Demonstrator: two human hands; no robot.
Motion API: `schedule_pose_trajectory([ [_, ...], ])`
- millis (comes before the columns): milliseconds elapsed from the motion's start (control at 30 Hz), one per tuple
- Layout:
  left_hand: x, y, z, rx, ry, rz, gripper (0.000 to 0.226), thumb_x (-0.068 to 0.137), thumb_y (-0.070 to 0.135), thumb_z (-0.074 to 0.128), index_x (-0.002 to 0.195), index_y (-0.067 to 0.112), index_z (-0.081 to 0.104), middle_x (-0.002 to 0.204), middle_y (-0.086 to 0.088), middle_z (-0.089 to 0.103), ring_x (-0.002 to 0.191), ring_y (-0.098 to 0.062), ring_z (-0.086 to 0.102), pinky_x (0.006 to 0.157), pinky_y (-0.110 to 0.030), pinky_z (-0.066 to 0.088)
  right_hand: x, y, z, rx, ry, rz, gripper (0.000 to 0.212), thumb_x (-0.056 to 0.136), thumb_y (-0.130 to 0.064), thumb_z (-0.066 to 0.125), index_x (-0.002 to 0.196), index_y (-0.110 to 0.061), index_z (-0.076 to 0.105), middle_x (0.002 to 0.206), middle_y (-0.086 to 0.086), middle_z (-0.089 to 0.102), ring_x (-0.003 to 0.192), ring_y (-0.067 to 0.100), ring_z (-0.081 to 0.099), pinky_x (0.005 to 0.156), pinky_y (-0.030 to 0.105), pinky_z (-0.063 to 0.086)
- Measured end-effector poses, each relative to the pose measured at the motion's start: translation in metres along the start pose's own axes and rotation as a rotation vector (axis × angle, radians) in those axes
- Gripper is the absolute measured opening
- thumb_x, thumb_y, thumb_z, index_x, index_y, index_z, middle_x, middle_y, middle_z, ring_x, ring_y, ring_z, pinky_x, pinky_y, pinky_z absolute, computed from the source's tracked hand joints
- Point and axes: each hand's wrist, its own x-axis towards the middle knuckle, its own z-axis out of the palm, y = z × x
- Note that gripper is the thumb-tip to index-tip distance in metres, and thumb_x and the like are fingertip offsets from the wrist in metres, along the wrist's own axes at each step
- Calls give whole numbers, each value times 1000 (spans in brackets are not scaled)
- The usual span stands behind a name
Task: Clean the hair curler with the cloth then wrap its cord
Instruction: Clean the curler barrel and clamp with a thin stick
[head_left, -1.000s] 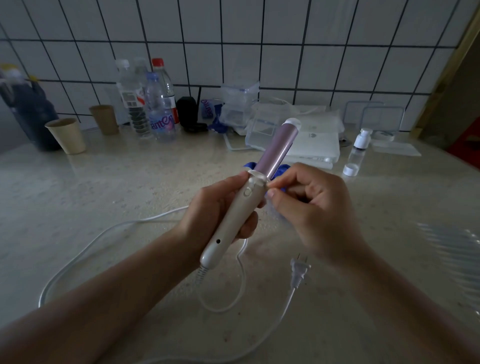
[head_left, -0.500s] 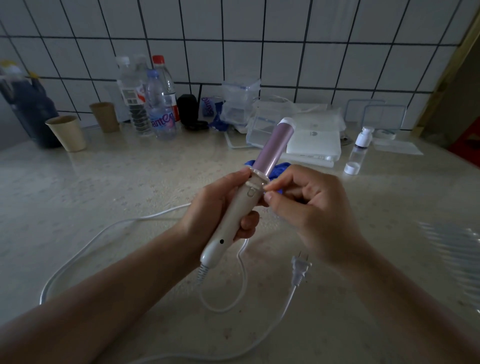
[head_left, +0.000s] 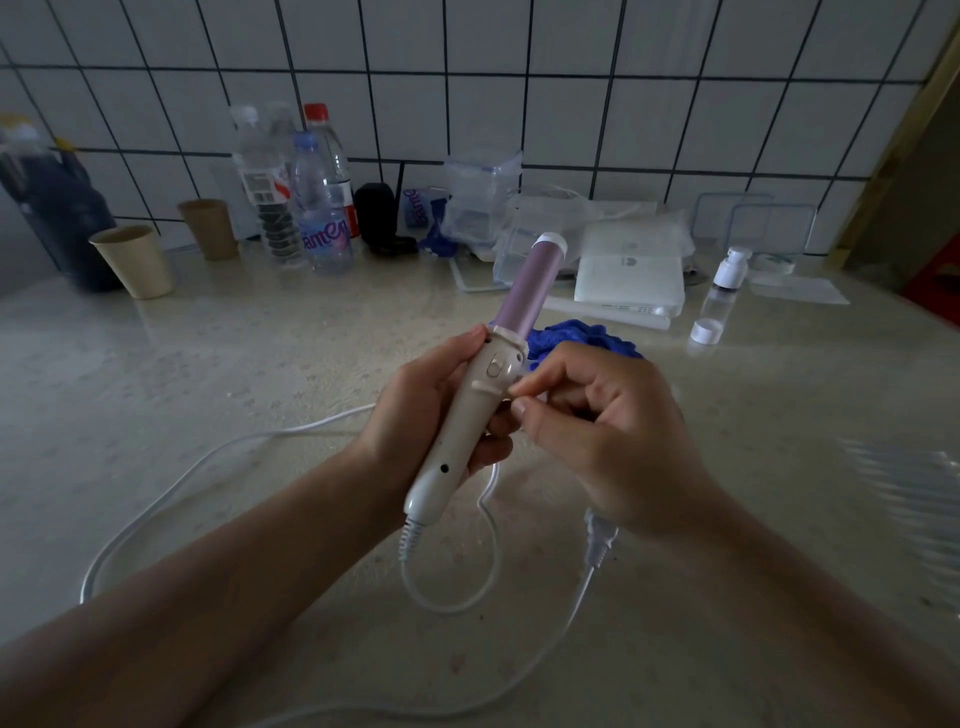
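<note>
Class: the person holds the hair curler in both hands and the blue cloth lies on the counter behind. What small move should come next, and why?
Probably the right hand should let go and reach back for the blue cloth. The left hand grips the hair curler by its handle, the right only pinches at its side with no cloth, so wiping cannot begin.

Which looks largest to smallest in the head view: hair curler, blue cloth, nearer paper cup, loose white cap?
1. hair curler, though nearest the camera.
2-3. nearer paper cup and blue cloth look alike; the right hand hides part of the cloth, so unranked.
4. loose white cap.
</note>
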Motion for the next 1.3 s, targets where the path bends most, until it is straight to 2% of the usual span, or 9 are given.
schedule_pose_trajectory([
  [267, -1, 1, 1, -27, -13, 3, 42, 99, 42, 48, 88, 6, 66, 64, -6, 57, 52, -14, 51, 46, -25, 39, -2, -1, 3, 27, -51, 38, 8, 90, -9, 70, 83, -13, 71, 51, -9, 59, 45, 4, 44, 49, 20, 41],
  [367, -1, 1, 2, -51, -19, -10, 40, 97, 42, 50, 94, 4, 62, 67, -8, 57, 53, -14, 50, 43, -23, 39, -2, -2, 1, 24, 11, 18, 10, 91, -5, 70, 84, -12, 71, 55, -3, 67, 46, 3, 48, 52, 17, 44],
  [467, -1, 1, 2, -93, -32, -15, 40, 95, 42, 52, 90, 4, 63, 64, -9, 55, 49, -15, 52, 40, -24, 43, -2, -3, 2, 12, -70, 21, 13, 92, -1, 70, 83, -11, 70, 53, -17, 63, 47, -3, 53, 53, 10, 44],
  [833, -2, 1, 1, -73, -53, -27, 37, 95, 39, 50, 90, 4, 62, 68, -10, 55, 52, -16, 49, 43, -25, 41, -1, -3, 3, -29, -16, -5, 17, 93, 2, 69, 83, -13, 69, 50, -22, 60, 46, -4, 54, 56, 8, 45],
  [900, -1, 0, -1, -25, -2, -19, 35, 92, 38, 52, 87, 5, 65, 68, -9, 54, 55, -18, 50, 51, -29, 41, -2, -6, 3, -35, -84, 25, 16, 92, -1, 70, 84, -14, 71, 57, -17, 67, 50, 0, 61, 53, 14, 47],
  [1000, 0, 0, -3, 15, 75, 10, 36, 90, 36, 55, 75, 9, 72, 64, -8, 55, 55, -19, 54, 54, -30, 45, -5, -8, 8, -32, -148, 73, 7, 91, -9, 71, 86, -14, 73, 68, 9, 73, 59, 31, 67, 54, 46, 54],
  [1100, -1, 0, -3, 43, 85, 42, 37, 89, 39, 56, 79, 10, 77, 69, -10, 60, 60, -21, 58, 58, -32, 48, -5, -7, 7, -14, -97, 81, 7, 90, -13, 71, 85, -17, 72, 63, 6, 70, 54, 25, 61, 55, 49, 53],
  [1200, -1, 0, -4, 70, 116, 58, 36, 87, 39, 60, 86, 5, 70, 70, -12, 58, 62, -22, 55, 57, -32, 47, -8, -8, 10, -24, -201, 98, 9, 90, -12, 71, 83, -18, 72, 64, 5, 69, 53, 21, 57, 53, 41, 45],
  [1300, 0, 1, -2, 55, 158, 71, 33, 88, 37, 60, 83, 6, 71, 68, -9, 58, 57, -20, 55, 51, -30, 47, -7, -6, 11, -34, -168, 96, 6, 89, -16, 70, 84, -17, 73, 65, 17, 67, 51, 27, 50, 51, 38, 40],
])
